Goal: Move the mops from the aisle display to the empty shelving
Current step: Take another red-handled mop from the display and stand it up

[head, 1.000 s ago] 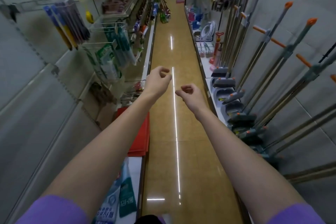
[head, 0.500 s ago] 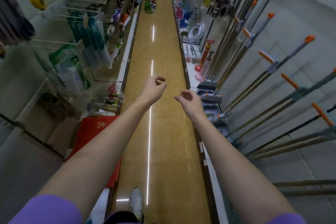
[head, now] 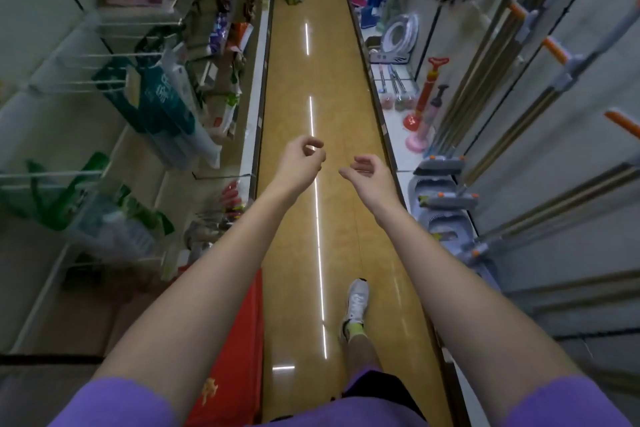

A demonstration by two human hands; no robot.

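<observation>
Hands out front over the glossy tan aisle floor (head: 294,80), both empty. Left hand (head: 300,163) and right hand (head: 367,174) have loosely curled fingers, gripping nothing. Grey-headed mops with long metal poles and orange grips (head: 446,196) lean on the white right-side shelving (head: 588,156), just right of the right hand, not touched. Wire baskets on the left (head: 93,55) hold green bagged goods (head: 156,97).
</observation>
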